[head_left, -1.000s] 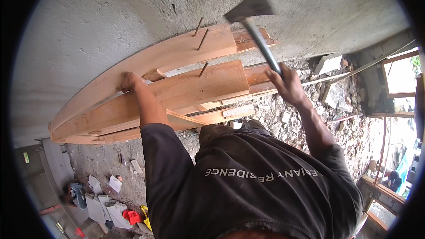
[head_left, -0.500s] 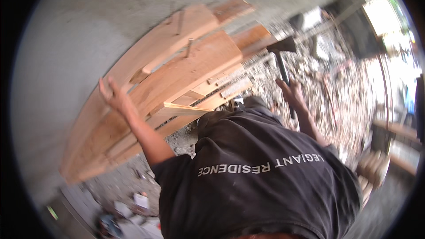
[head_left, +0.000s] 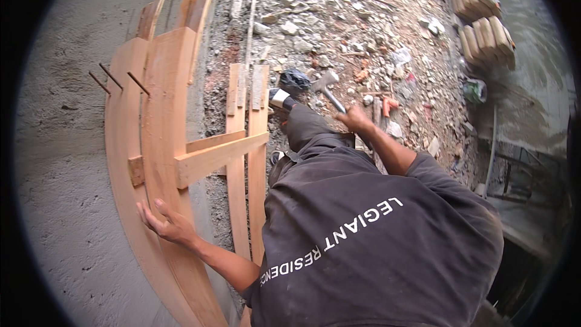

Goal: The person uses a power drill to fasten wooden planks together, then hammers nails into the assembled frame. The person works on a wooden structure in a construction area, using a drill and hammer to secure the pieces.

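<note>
In my right hand (head_left: 358,121), a hammer (head_left: 327,86) is gripped by its handle, its grey head pointing away from me over the rubble. My left hand (head_left: 166,224) is open, fingers apart and palm partly turned up, over the long wooden planks (head_left: 166,121) along the wall. Whether it touches the wood I cannot tell. A small wood block (head_left: 136,171) sits across the gap between two planks. Farther up, thin metal rods (head_left: 138,83) stick out. A short crosspiece (head_left: 221,158) links these planks to two narrower boards (head_left: 238,206) nearer my body.
A rough grey concrete wall (head_left: 66,145) rises at the left. Broken stones and rubble (head_left: 357,30) cover the ground ahead and right. A black plastic bag (head_left: 295,80) lies by my shoe (head_left: 278,97). Stacked pale blocks (head_left: 484,24) and a thin pole (head_left: 491,151) are at the right.
The view has turned, so the planks now run more upright in it. My left hand is lower along them, still open. The hammer stays in my right hand, its head tilted differently.
</note>
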`<state>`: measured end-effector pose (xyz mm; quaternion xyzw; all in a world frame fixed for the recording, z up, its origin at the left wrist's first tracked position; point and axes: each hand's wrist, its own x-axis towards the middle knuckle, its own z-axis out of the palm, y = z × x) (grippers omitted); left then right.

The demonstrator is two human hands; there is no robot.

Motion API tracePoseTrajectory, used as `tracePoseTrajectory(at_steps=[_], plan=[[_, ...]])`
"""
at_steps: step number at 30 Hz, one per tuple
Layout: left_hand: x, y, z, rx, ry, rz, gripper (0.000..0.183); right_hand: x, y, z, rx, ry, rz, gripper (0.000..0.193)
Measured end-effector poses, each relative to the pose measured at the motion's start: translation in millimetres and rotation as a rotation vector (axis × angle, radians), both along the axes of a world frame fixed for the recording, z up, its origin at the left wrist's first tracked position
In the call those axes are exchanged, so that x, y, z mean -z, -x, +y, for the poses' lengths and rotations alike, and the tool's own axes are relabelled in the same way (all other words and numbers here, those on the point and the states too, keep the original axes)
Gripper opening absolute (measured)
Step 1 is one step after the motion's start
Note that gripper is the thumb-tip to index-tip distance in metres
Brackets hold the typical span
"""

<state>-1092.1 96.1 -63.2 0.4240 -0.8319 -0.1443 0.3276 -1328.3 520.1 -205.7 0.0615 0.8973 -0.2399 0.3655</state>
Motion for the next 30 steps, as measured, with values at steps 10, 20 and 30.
tracePoseTrajectory(at_steps=[10, 20, 30], plan=[[11.3, -7.6, -14.4, 0.06, 0.12, -0.011, 0.04, 82.8, -190.0, 183.3, -0.07, -0.273, -0.348, 0.054], [14.3, 0.0, -18.6, -0.032, 0.2, -0.156, 0.042, 78.9, -200.7, 210.3, 0.51, -0.109, -0.357, 0.043], [12.1, -5.6, -22.8, -0.152, 0.067, -0.173, 0.044, 106.2, -136.2, 253.3, 0.336, 0.068, -0.434, 0.043]])
